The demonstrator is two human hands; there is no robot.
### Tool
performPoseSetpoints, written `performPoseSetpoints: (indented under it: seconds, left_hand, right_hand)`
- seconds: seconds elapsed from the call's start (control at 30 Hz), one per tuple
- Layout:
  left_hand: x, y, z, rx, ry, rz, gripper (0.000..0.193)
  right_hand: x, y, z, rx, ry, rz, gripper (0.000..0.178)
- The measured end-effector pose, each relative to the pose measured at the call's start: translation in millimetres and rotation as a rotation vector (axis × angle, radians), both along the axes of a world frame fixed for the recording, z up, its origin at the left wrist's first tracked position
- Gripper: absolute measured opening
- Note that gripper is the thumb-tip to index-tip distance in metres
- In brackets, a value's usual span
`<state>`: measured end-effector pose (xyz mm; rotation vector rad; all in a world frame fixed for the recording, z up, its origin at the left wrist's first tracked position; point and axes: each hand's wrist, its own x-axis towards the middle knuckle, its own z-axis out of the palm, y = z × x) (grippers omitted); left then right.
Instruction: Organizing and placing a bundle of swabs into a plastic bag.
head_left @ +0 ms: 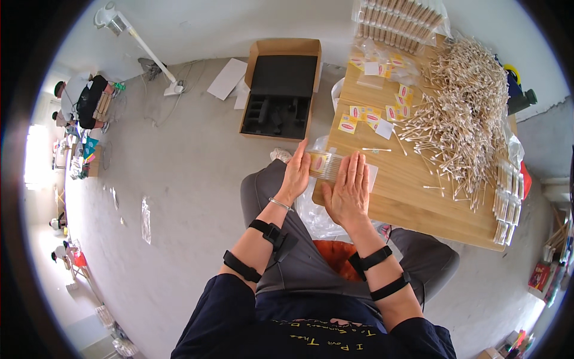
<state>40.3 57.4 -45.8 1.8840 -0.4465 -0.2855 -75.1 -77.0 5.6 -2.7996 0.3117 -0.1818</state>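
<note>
A transparent pack of cotton swabs [330, 169] with a yellow label card lies across the near left edge of the wooden table. My left hand [294, 175] grips the pack's left end, with its thumb beside the label. My right hand [348, 190] rests over the right part, its fingers stretched out flat and side by side, and covers some of the swabs. A white edge shows from under my right hand. Just beyond the pack is a single loose swab [376, 149]. Yellow-and-white label cards [357, 113] are scattered farther back.
A large heap of loose swabs [466, 107] covers the right side of the table [412, 209]. Filled packs [507, 200] line the right edge, and more packs [397, 24] are stacked at the back. An open cardboard box [281, 45] with black foam stands on the floor.
</note>
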Motion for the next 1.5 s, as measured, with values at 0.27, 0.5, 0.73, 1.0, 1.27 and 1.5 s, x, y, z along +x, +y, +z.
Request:
performPoseSetpoints:
  seconds: [0.27, 0.5, 0.73, 1.0, 1.27, 1.5]
  left_hand:
    - [-3, 0, 7, -0.086, -0.001, 0.055, 0.043]
    - [-5, -3, 13, -0.113, 0.006, 0.079, 0.042]
    - [4, 6, 24, -0.141, 0.029, 0.077, 0.045]
    - [7, 9, 16, -0.289, 0.228, 0.026, 0.067]
    - [3, 6, 12, -0.356, 0.199, -0.034, 0.070]
    - [4, 6, 13, -0.384, 0.210, -0.038, 0.072]
  right_hand:
    - [12, 15, -1, -0.010, 0.033, -0.001, 0.087]
    - [16, 21, -1, 0.035, 0.012, 0.001, 0.086]
    - [18, 4, -5, 0.329, -0.208, -0.055, 0.079]
    - [26, -12, -18, 1.007, -0.499, -0.121, 0.063]
    - [36, 5, -16, 1.186, -0.554, -0.109, 0.064]
    - [45, 22, -13, 1.310, -0.616, -0.113, 0.064]
